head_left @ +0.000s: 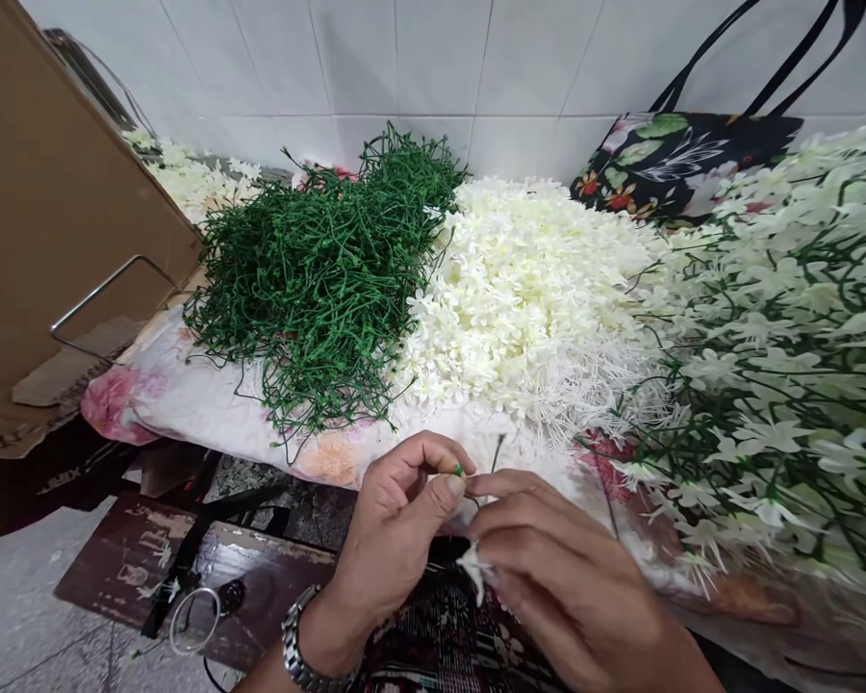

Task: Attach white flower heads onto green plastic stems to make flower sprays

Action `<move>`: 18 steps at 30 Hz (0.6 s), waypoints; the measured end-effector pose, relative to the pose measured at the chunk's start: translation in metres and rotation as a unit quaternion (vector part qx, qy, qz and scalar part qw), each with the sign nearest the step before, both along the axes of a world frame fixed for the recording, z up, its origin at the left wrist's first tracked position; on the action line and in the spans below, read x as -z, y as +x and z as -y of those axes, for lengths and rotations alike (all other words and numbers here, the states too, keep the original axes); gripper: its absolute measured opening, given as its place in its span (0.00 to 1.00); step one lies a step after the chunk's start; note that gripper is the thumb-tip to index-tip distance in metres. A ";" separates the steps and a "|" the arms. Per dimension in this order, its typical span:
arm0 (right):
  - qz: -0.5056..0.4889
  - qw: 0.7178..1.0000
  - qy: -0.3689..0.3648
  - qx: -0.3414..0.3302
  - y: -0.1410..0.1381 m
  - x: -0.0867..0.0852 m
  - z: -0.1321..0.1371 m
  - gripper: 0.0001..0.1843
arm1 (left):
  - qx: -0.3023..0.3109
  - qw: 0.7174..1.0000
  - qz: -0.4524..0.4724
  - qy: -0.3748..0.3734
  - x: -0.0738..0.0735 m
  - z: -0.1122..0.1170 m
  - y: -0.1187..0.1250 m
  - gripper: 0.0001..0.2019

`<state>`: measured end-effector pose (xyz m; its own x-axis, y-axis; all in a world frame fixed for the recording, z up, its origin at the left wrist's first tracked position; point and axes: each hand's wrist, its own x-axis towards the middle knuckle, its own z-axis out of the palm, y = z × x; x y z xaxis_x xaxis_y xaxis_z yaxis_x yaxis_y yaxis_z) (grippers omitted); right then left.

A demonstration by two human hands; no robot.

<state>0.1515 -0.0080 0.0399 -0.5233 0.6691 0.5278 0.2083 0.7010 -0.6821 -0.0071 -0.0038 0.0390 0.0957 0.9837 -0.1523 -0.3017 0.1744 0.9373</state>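
Note:
My left hand point(402, 525), with a metal watch point(303, 635) at the wrist, pinches the green tip of an artificial flower stem point(460, 471) between thumb and forefinger. My right hand point(559, 563) is closed close beside it, its fingertips near the same stem. A white artificial flower point(473, 570) hangs from under the right fingers; part of it is hidden. Beyond my hands lies a tangled pile of green plastic stems point(324, 279). To its right is a heap of loose cream-white petals point(520, 279), with thin white stamens point(592, 380) at its front.
Finished-looking white flowers on green stems point(779, 385) are massed at the right. A cardboard box point(79, 212) stands at the left, and a black floral bag point(685, 164) leans on the tiled wall point(440, 58). A brown wooden board point(260, 577) is below the flowered cloth point(209, 404).

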 end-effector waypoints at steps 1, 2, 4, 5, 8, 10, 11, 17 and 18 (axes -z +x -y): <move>-0.021 0.999 -0.014 0.024 0.003 -0.001 -0.001 0.08 | 0.000 0.999 -0.031 0.018 0.001 0.002 -0.002 0.07; -0.040 0.997 -0.032 0.050 0.006 -0.001 -0.002 0.08 | 0.003 0.997 -0.067 0.038 0.002 0.003 -0.003 0.07; -0.066 0.991 -0.074 0.092 0.009 -0.002 -0.004 0.08 | 0.018 0.987 -0.142 0.079 0.003 0.007 -0.005 0.07; -0.072 0.988 -0.093 0.103 0.009 -0.002 -0.005 0.08 | 0.025 0.980 -0.170 0.104 0.004 0.009 -0.005 0.07; -0.071 0.985 -0.112 0.112 0.007 -0.003 -0.006 0.06 | 0.040 0.961 -0.205 0.180 0.007 0.012 -0.003 0.07; -0.059 0.986 -0.104 0.115 0.005 -0.003 -0.007 0.05 | 0.044 0.952 -0.212 0.216 0.009 0.011 -0.002 0.07; -0.051 0.987 -0.099 0.115 0.004 -0.003 -0.007 0.05 | 0.043 0.949 -0.215 0.228 0.010 0.011 -0.002 0.07; -0.007 0.991 -0.073 0.109 0.005 -0.004 -0.008 0.06 | 0.037 0.926 -0.239 0.290 0.010 0.006 -0.003 0.08; 0.002 0.992 -0.063 0.109 0.005 -0.004 -0.008 0.06 | 0.035 0.923 -0.245 0.295 0.010 0.006 -0.003 0.08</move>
<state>0.1563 0.0002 0.0439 -0.3612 0.8271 0.4305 0.3476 0.5479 -0.7609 -0.0097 -0.0095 0.0291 0.2245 0.9034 0.3652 0.1754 -0.4061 0.8968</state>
